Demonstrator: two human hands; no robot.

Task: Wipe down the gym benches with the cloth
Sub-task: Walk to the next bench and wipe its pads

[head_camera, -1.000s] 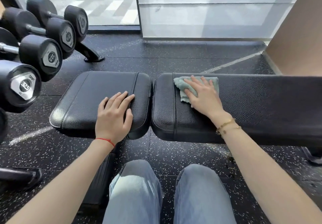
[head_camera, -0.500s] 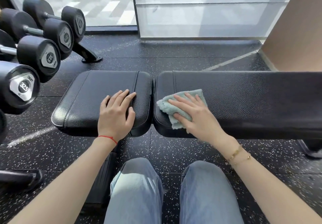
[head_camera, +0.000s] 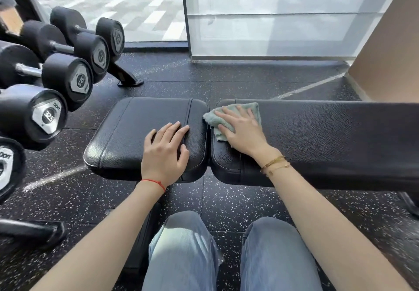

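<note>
The right hand (head_camera: 243, 132) is laid flat, fingers spread, on a crumpled pale green terry cloth (head_camera: 229, 118), which is pressed onto the far left end of the long black padded leather desk (head_camera: 328, 136), one corner reaching over the gap. The left hand (head_camera: 164, 152) is rested open, fingers straight, on the shorter black padded seat pad (head_camera: 136, 127) just beside it. Black round-headed dumbbells (head_camera: 68, 77) are racked at the left, above the speckled black rubber floor (head_camera: 226, 82).

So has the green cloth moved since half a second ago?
Yes. The green cloth slid from the long bench pad's near edge to its far edge, under the right hand.
</note>
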